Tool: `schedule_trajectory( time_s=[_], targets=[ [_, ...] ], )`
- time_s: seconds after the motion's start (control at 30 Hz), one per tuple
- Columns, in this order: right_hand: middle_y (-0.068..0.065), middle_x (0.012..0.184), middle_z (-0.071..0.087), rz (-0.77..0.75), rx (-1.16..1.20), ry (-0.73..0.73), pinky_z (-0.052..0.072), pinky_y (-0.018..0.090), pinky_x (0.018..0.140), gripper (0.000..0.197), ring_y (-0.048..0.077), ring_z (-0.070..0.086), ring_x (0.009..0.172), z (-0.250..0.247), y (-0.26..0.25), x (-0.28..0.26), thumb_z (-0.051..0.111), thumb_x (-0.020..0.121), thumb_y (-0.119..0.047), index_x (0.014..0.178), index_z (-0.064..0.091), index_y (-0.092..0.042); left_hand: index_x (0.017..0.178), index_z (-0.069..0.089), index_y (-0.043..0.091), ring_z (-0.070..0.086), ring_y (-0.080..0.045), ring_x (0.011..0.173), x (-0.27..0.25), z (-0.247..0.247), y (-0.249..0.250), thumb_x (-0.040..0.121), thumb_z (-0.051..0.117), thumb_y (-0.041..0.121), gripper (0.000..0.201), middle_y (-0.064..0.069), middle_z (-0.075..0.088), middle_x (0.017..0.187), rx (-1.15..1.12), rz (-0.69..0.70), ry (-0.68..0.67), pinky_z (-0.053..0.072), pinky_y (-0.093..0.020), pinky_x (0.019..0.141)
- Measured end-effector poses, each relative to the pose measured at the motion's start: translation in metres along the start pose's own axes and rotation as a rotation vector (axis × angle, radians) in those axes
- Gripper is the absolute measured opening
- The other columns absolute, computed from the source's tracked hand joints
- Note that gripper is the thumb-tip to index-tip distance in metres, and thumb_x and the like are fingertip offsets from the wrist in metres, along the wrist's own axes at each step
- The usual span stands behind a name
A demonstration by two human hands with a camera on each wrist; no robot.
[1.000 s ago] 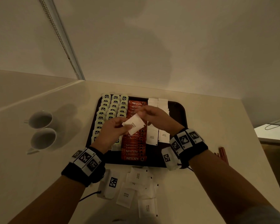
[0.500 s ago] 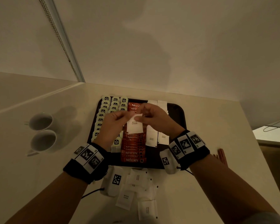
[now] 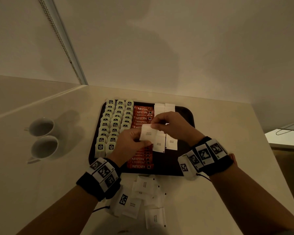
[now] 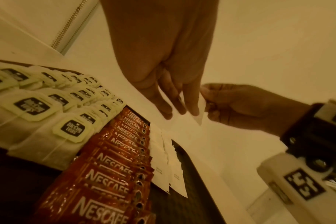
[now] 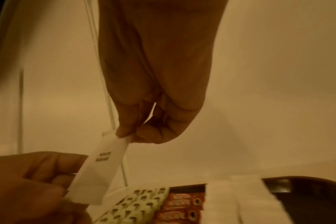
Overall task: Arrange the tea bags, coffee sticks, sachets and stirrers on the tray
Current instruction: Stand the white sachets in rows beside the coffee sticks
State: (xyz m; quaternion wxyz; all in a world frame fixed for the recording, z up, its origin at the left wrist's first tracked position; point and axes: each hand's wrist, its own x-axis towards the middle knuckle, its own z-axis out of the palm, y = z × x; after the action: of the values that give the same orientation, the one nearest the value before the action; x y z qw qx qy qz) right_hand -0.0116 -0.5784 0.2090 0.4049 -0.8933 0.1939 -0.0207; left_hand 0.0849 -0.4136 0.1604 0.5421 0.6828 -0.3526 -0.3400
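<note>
Both hands hold one white sugar sachet above the dark tray. My left hand pinches its lower edge; my right hand pinches its top corner. In the right wrist view the sachet hangs from thumb and forefinger. On the tray lie three columns of tea bags, a column of red coffee sticks and two columns of white sachets. In the left wrist view the tea bags, coffee sticks and laid sachets run in rows below the fingers.
Several loose white sachets lie on the counter in front of the tray. Two white cups stand to the left. Red stirrers peek out behind my right wrist. A wall rises right behind the tray.
The sachet held between both hands has shifted slightly right and turned more upright. My right hand has moved from its middle to its top corner.
</note>
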Motion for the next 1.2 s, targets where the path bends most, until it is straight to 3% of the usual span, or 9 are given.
schedule_trajectory(
  time_s=[0.07, 0.13, 0.3, 0.47, 0.63, 0.83, 0.97, 1.1, 1.2],
  targets=[
    [-0.015, 0.083, 0.059, 0.067, -0.022, 0.054, 0.042, 0.006, 0.062, 0.011, -0.003, 0.054, 0.073, -0.006, 0.015, -0.009, 0.06, 0.09, -0.015, 0.096, 0.068, -0.01, 0.098, 0.063, 0.028, 0.067, -0.007, 0.091, 0.0, -0.003, -0.006, 0.076, 0.076, 0.01, 0.031, 0.007, 0.069, 0.1, 0.039, -0.044, -0.027, 0.053, -0.019, 0.078],
    [-0.014, 0.082, 0.057, 0.168, -0.072, 0.058, 0.04, 0.007, 0.061, 0.01, 0.0, 0.053, 0.072, -0.011, 0.034, -0.017, 0.058, 0.092, -0.016, 0.096, 0.066, -0.012, 0.097, 0.062, 0.03, 0.063, -0.009, 0.093, -0.001, -0.01, -0.009, 0.082, 0.071, 0.016, 0.022, 0.006, 0.065, 0.103, 0.058, -0.112, -0.014, 0.052, -0.021, 0.076],
    [-0.009, 0.083, 0.055, 0.407, -0.189, -0.062, 0.034, 0.008, 0.059, 0.014, 0.002, 0.051, 0.07, -0.001, 0.09, -0.035, 0.056, 0.093, -0.017, 0.102, 0.064, -0.011, 0.093, 0.066, 0.016, 0.064, -0.016, 0.081, -0.014, -0.042, -0.015, 0.091, 0.058, 0.009, 0.01, -0.003, 0.067, 0.096, 0.006, -0.22, 0.044, 0.051, -0.023, 0.071],
    [-0.008, 0.082, 0.056, 0.463, -0.202, -0.085, 0.034, 0.009, 0.06, 0.018, -0.005, 0.045, 0.067, 0.015, 0.111, -0.036, 0.056, 0.093, -0.017, 0.104, 0.065, -0.008, 0.091, 0.067, 0.014, 0.063, -0.019, 0.078, -0.038, -0.067, -0.032, 0.092, 0.055, 0.006, 0.014, -0.007, 0.068, 0.091, -0.045, -0.322, 0.151, 0.052, -0.028, 0.073],
    [-0.011, 0.072, 0.05, 0.47, -0.147, -0.003, 0.038, 0.015, 0.066, 0.013, 0.005, 0.049, 0.069, 0.024, 0.116, -0.03, 0.059, 0.091, -0.014, 0.1, 0.064, -0.005, 0.092, 0.067, 0.017, 0.062, -0.023, 0.078, -0.059, -0.081, -0.048, 0.092, 0.054, 0.005, 0.018, -0.009, 0.068, 0.089, -0.067, -0.417, 0.219, 0.049, -0.033, 0.079],
    [0.003, 0.094, 0.06, 0.457, -0.172, -0.003, 0.045, 0.025, 0.084, 0.009, 0.013, 0.053, 0.088, 0.029, 0.12, -0.023, 0.06, 0.089, -0.012, 0.097, 0.063, -0.007, 0.093, 0.066, 0.013, 0.058, -0.023, 0.075, -0.069, -0.085, -0.049, 0.093, 0.051, 0.002, 0.019, -0.009, 0.066, 0.087, -0.067, -0.432, 0.244, 0.047, -0.031, 0.073],
    [0.007, 0.097, 0.057, 0.438, -0.21, 0.056, 0.046, 0.028, 0.082, 0.014, 0.017, 0.052, 0.087, 0.03, 0.121, -0.023, 0.063, 0.087, -0.016, 0.098, 0.061, -0.007, 0.093, 0.066, 0.012, 0.058, -0.022, 0.074, -0.069, -0.084, -0.046, 0.094, 0.05, 0.002, 0.019, -0.008, 0.066, 0.086, -0.071, -0.426, 0.247, 0.046, -0.03, 0.073],
    [-0.002, 0.09, 0.051, 0.365, -0.238, 0.203, 0.038, 0.019, 0.07, 0.018, 0.01, 0.048, 0.076, 0.031, 0.101, -0.041, 0.063, 0.088, -0.024, 0.1, 0.058, -0.013, 0.094, 0.065, 0.013, 0.059, -0.023, 0.075, -0.072, -0.081, -0.047, 0.094, 0.051, 0.003, 0.018, -0.009, 0.066, 0.086, -0.055, -0.431, 0.225, 0.048, -0.032, 0.074],
    [-0.006, 0.09, 0.056, 0.265, -0.139, 0.058, 0.04, 0.013, 0.07, 0.012, 0.002, 0.052, 0.077, 0.046, 0.071, -0.069, 0.06, 0.09, -0.022, 0.098, 0.062, -0.014, 0.09, 0.064, 0.018, 0.06, -0.023, 0.078, -0.077, -0.07, -0.048, 0.094, 0.052, 0.005, 0.019, -0.01, 0.067, 0.088, -0.019, -0.444, 0.143, 0.05, -0.033, 0.077]
  ],
)
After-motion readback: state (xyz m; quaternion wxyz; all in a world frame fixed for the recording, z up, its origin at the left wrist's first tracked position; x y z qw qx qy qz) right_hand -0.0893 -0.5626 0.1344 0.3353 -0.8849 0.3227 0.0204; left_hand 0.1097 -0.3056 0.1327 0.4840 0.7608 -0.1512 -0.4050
